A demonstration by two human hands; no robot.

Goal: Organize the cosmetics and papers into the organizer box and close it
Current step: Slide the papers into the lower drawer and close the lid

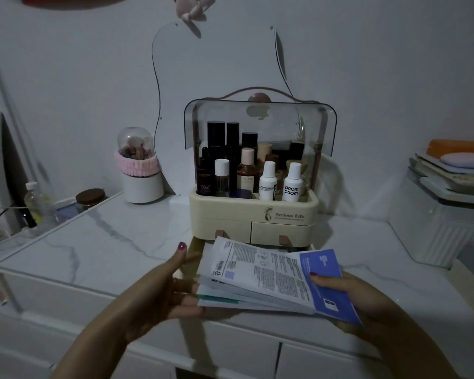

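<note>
A cream organizer box (253, 212) stands on the marble dresser top, its clear lid (260, 119) swung up. Several cosmetic bottles (248, 170) stand upright inside. Its lower left drawer (195, 246) is pulled out toward me, mostly hidden under a stack of papers (268, 274) with a blue leaflet on the right. My right hand (337, 288) grips the stack's right end, thumb on top. My left hand (170, 283) steadies the stack's left edge with spread fingers.
A white brush holder (141, 176) with a pink band stands left of the box. A wavy mirror (216, 77) hangs behind. A clear bottle (36, 201) and a brown-lidded jar (89, 198) sit far left. Books and trays (454, 173) are stacked at right.
</note>
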